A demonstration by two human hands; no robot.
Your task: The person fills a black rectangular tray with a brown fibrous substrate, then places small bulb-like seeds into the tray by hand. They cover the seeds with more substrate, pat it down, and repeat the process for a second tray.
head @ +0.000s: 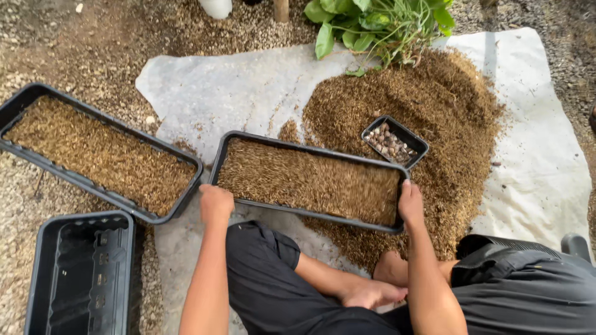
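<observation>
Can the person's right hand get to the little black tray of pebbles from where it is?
Probably yes. The right hand holds the filled long black plastic tray at its right end, and the small black tray of pebbles sits just beyond on the brown heap, nothing between.

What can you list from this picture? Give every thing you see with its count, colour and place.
Filled trays: two, black, one centre, one at left, both holding brown husk mix.
Empty tray: one, black, lower left.
Small tray: one, black, holding pebbles, on the heap.
Husk heap: one, brown, right of centre.
Sheet: one, white, under the heap.
Plant: one, green, top.
Gravel ground: grey-brown, around the sheet.
Left hand: gripping the centre tray's left end.
Right hand: gripping its right end.
</observation>
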